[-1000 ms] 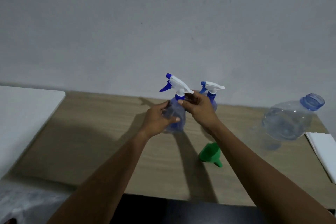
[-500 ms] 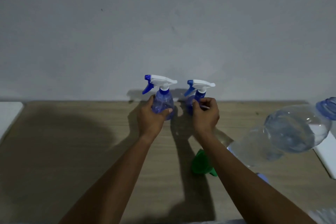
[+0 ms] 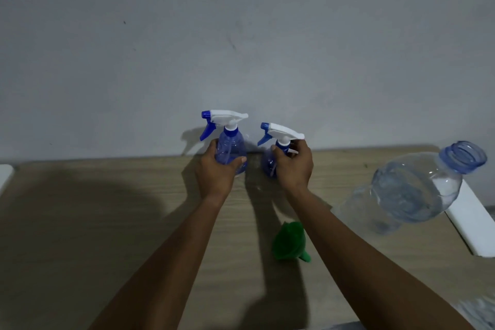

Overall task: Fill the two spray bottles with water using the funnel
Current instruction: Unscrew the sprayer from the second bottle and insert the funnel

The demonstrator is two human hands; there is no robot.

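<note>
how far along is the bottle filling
Nothing looks done: both spray heads are on. The left hand grips the left spray bottle, the right hand the right spray bottle. Remaining: opening both, placing the funnel lying on the table, pouring from the water jug.

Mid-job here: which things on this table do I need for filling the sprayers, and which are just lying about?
For the job:
left spray bottle, held by left hand
right spray bottle, held by right hand
green funnel
large water bottle

Lying about:
white slab, right edge
white object, far left
</note>
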